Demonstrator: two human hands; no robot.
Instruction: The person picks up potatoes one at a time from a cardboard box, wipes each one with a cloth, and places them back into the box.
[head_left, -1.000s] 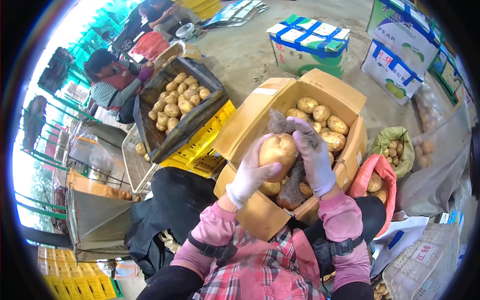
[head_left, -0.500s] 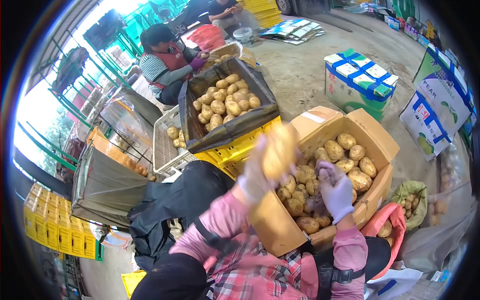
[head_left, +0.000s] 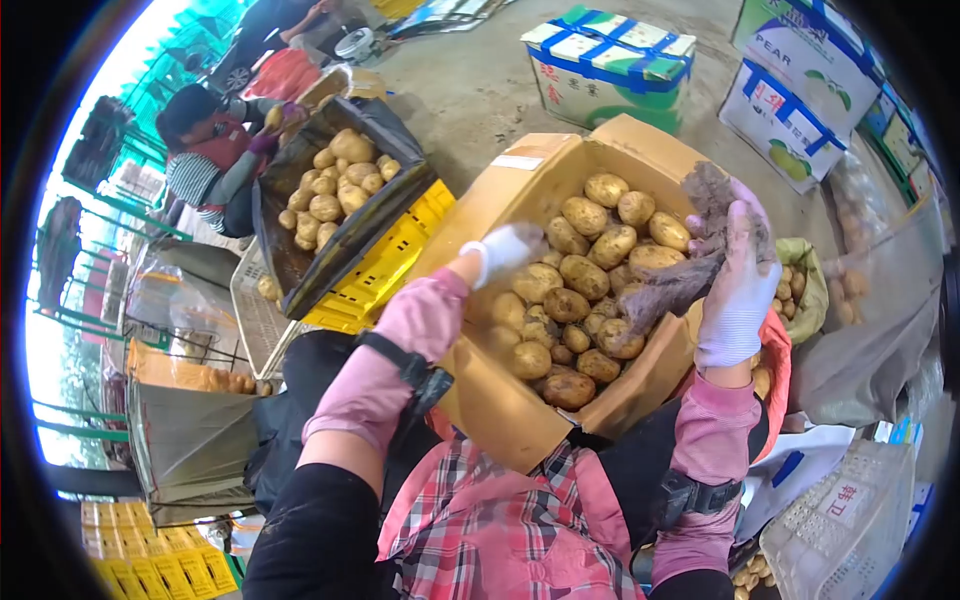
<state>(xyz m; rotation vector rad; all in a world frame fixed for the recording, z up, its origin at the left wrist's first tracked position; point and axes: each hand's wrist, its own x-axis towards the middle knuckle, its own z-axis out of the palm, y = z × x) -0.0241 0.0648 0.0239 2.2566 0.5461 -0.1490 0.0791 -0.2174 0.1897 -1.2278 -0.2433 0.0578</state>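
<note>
Moved: half a second ago the left hand held a big potato up over the box's left wall; that potato is out of the hand now, and the right hand has risen from among the potatoes with the cloth.
Left hand (head_left: 505, 250): white glove, down inside the box (head_left: 520, 420) by its left wall, just over the potatoes (head_left: 575, 300). Fingers curl downward; whether they close on a potato I cannot tell, as the palm side is hidden.
Right hand (head_left: 738, 285): white glove, raised over the box's right wall, fingers closed on a dirty grey cloth (head_left: 670, 285).
Cloth: bunched at the top between the fingers, its tail hanging down-left onto the potato pile; where it ends among the potatoes is hard to make out.
Box: open cardboard, tilted toward the person, more than half full of potatoes; its near corner is cut off by the person's plaid top.
Big potato: cannot be picked out from the others in the pile.
Crate (head_left: 400, 260): yellow, just left of the box, lined with a dark sheet and heaped with potatoes (head_left: 335, 185); its lower part is hidden behind the left sleeve.
Bags: a green sack (head_left: 805, 285) and a red one (head_left: 778, 345) of potatoes just beyond the box's right wall, largely hidden by the right arm.
Co-worker (head_left: 205, 160): striped sleeves, crouched at the crate's far side; hands unclear at this size.
Cartons (head_left: 605, 65): printed fruit cartons on the floor beyond the box, the right one cut by the lens edge.
</note>
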